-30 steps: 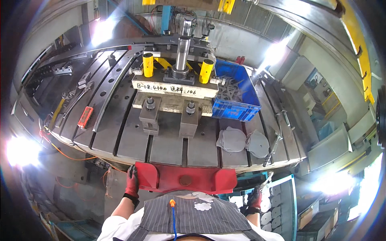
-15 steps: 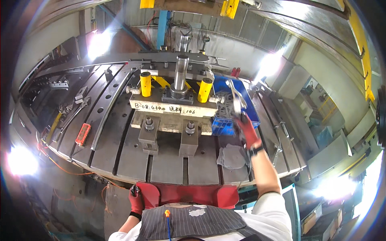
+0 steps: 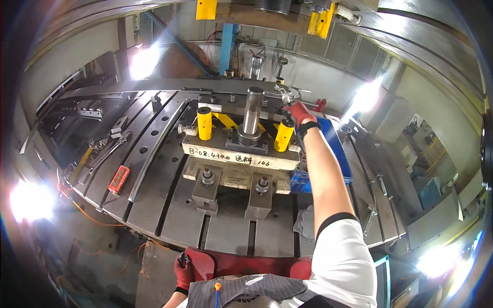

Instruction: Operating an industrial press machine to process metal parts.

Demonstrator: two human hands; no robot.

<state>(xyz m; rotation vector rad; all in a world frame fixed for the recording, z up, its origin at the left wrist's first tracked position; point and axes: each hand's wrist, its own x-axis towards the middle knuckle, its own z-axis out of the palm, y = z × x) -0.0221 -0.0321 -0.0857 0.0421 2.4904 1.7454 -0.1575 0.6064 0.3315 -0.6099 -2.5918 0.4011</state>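
My right arm is stretched far forward over the right side of the block-shaped die (image 3: 241, 154). Its gloved right hand (image 3: 299, 112) is closed just beyond the right yellow post (image 3: 284, 135). An irregular silver metal piece (image 3: 288, 94) shows at the fingertips; its exact kind is unclear. A steel guide pillar (image 3: 252, 110) rises left of this hand. My left hand (image 3: 183, 270), in a red glove with dark fingers, is low at the left end of the red panel (image 3: 239, 261). Its fingers are curled, and anything inside them is hidden.
A blue crate (image 3: 336, 146) stands behind my right forearm. Flat grey plates (image 3: 305, 222) lie partly under that arm. On the slotted press table (image 3: 172, 215), an orange-red block (image 3: 119, 179) and wrenches (image 3: 105, 154) lie left. Heavy press parts (image 3: 272, 6) hang overhead.
My right hand has moved forward and left from over the blue crate to behind the right yellow post, with the silver piece. The view has shifted. My left hand stays by the red panel.
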